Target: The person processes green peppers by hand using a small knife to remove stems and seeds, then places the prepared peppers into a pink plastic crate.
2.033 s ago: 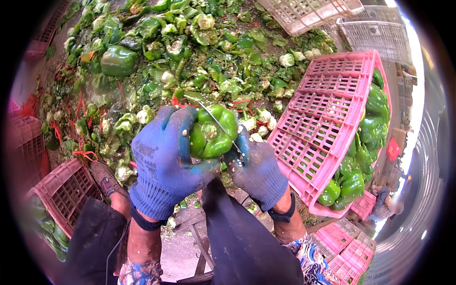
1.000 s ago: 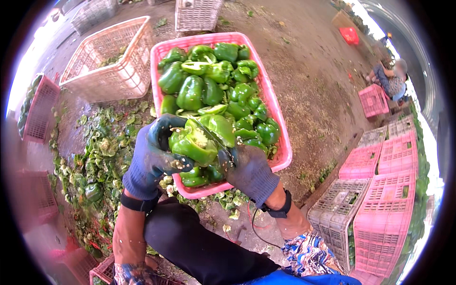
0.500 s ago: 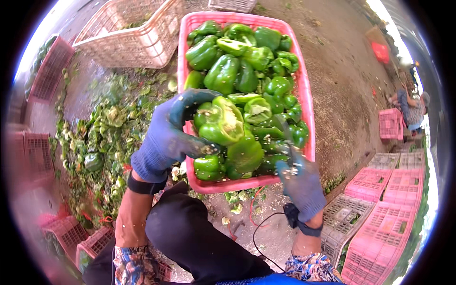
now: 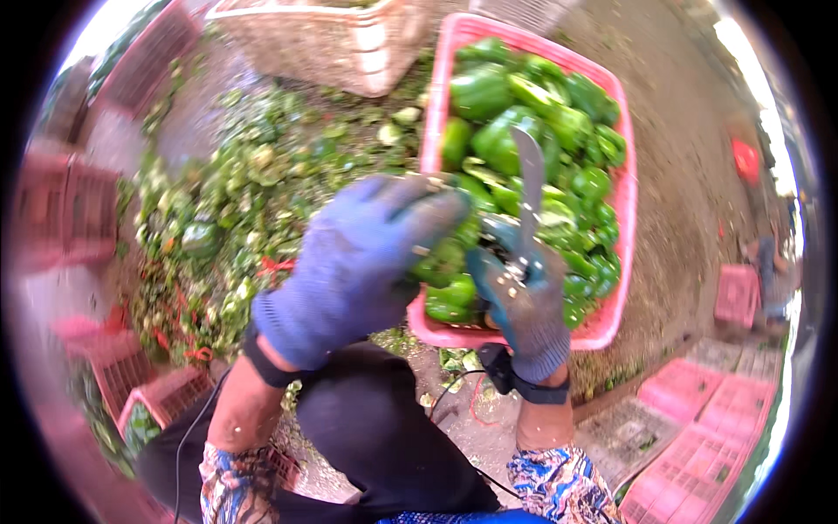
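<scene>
Both my hands wear blue knit gloves with dark coated fingers. My left hand (image 4: 371, 231) curls around a green bell pepper (image 4: 447, 258), which is blurred and partly hidden by the fingers. In my right hand (image 4: 528, 301) is a knife (image 4: 530, 179), its blade pointing up and away from me. The two hands are close together over the near left part of a pink plastic crate (image 4: 628, 218). Whole and cut green bell peppers (image 4: 484, 92) fill this crate, with pale seeds scattered on some of them.
Pepper scraps (image 4: 236, 175) cover the floor at left. A pale crate (image 4: 375, 57) stands behind them. Pink crates (image 4: 70, 210) line the left side, and more crates (image 4: 711, 458) lie at lower right. Another person (image 4: 772, 262) is at the far right beside a pink crate (image 4: 736, 295).
The view has swung left, so the crate appears farther right. My left hand has turned over, showing its back, and my right hand has come closer to it with the knife raised.
</scene>
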A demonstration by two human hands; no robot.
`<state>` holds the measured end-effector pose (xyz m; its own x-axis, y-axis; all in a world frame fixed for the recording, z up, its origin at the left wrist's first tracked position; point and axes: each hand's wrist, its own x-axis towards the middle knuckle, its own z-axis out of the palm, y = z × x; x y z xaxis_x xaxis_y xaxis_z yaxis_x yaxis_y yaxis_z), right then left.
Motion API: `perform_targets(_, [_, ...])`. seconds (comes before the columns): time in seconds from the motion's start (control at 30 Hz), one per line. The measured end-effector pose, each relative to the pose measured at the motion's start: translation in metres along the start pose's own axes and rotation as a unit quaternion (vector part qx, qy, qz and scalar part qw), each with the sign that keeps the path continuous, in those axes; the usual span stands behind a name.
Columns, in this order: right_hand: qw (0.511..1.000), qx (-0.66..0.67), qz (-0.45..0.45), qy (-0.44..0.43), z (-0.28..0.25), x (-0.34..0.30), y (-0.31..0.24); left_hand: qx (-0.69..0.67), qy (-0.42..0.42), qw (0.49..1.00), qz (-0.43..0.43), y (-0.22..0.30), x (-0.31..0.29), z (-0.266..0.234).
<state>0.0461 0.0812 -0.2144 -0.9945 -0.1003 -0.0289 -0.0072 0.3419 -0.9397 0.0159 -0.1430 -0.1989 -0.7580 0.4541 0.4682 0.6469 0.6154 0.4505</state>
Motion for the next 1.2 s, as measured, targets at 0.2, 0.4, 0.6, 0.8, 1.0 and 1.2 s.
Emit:
perform_targets(0.2, [0.995,-0.024,-0.061,0.071,-0.082,0.005,0.117,0.036,0.089,0.993,0.063,0.034,0.042,0.031])
perform_targets(0.4, [0.983,0.163,-0.033,0.074,-0.031,0.005,0.086,-0.011,0.16,0.986,0.035,0.037,0.033,0.011])
perform_targets(0.6, [0.891,0.4,-0.021,-0.214,-0.031,0.041,0.081,-0.411,0.082,0.899,-0.125,-0.02,-0.003,0.016])
perform_targets(0.8, [0.911,0.334,0.085,-0.226,0.046,0.059,0.046,-0.615,0.23,0.685,-0.314,-0.044,-0.031,0.056])
perform_targets(1.0, [0.95,0.192,0.071,-0.237,0.089,0.054,0.048,-0.663,0.341,0.533,-0.4,-0.051,-0.073,0.054])
perform_targets(1.2, [0.958,0.139,0.103,-0.23,0.167,0.038,0.042,-0.388,0.405,0.791,-0.244,-0.107,-0.155,0.055])
